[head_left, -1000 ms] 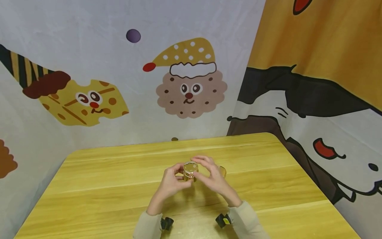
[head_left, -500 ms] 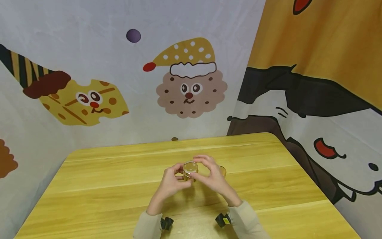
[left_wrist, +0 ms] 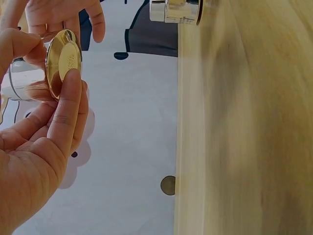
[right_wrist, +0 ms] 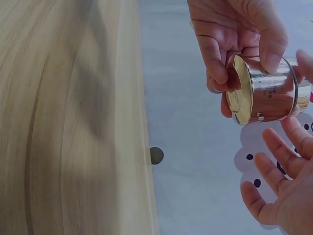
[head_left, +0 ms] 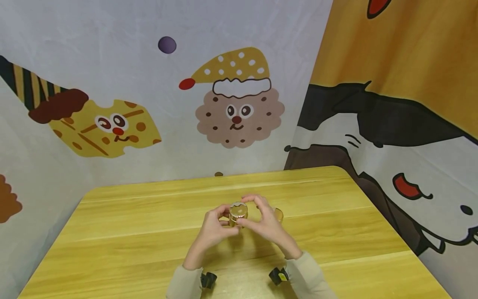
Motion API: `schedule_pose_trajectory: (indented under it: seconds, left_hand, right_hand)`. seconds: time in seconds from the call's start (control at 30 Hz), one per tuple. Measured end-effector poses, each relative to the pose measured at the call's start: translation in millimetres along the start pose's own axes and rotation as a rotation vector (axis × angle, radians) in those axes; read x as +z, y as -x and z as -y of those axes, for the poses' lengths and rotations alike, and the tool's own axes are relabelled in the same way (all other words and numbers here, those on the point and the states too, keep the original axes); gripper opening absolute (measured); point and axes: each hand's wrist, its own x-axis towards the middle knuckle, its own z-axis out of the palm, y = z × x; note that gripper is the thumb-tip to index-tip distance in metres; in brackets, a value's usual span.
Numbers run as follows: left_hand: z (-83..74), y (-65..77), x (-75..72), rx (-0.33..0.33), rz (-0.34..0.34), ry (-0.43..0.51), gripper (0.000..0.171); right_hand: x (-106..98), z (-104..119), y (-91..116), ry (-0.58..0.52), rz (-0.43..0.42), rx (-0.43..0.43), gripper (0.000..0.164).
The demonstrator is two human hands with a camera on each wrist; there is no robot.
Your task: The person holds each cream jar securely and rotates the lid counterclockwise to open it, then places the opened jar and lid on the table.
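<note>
We see a round, mirror-bright gold and silver jar (head_left: 238, 211) raised above the table, roughly upright between two bare hands; its shiny wall and top hide the inside, so we cannot tell what it contains. The left hand (head_left: 215, 227) grips its lower body, fingers wrapped about the wall and one fingertip against the base; the right hand (head_left: 268, 222) pinches loosely about its upper part with thumb and forefinger, the other fingers spread apart.

From the left wrist we look onto the polished, flat gold base, where a lettered disc is too small for us to read; from the right wrist we find dark print along the curved wall and a thin dark ring near the upper end.

A second round gold and silver container with a glossy wall (left_wrist: 183, 11) stands on the table beyond the right hand, partly hidden by it in the head view; its contents escape us too. The yellow, wood-grained table (head_left: 123, 236) has rounded far corners; behind it hangs a softly creased pale cloth printed with cartoon food (head_left: 179, 153).
</note>
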Motion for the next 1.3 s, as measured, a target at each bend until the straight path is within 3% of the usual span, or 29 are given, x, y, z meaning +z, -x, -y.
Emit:
schedule_pose_trajectory:
  seconds: [0.33, 0.67, 1.0, 1.3]
  left_hand:
    - [-33.5, 6.5, -2.4, -0.001, 0.001, -0.035, 0.039]
    - [-32.7, 5.8, -2.3, -0.01, 0.005, -0.008, 0.037]
    - [-33.0, 6.1, -2.4, -0.014, 0.009, -0.021, 0.036]
    - [-34.4, 7.3, -1.9, -0.015, 0.014, -0.042, 0.034]
  right_hand:
    - [-2, -1, 1, 0.032, 0.033, -0.096, 0.042]
    - [2, 0, -3, 0.033, -0.028, -0.012, 0.046]
    - [-4, 38, -5, 0.057, 0.004, -0.061, 0.037]
    - [-6, 40, -4, 0.038, 0.005, -0.056, 0.036]
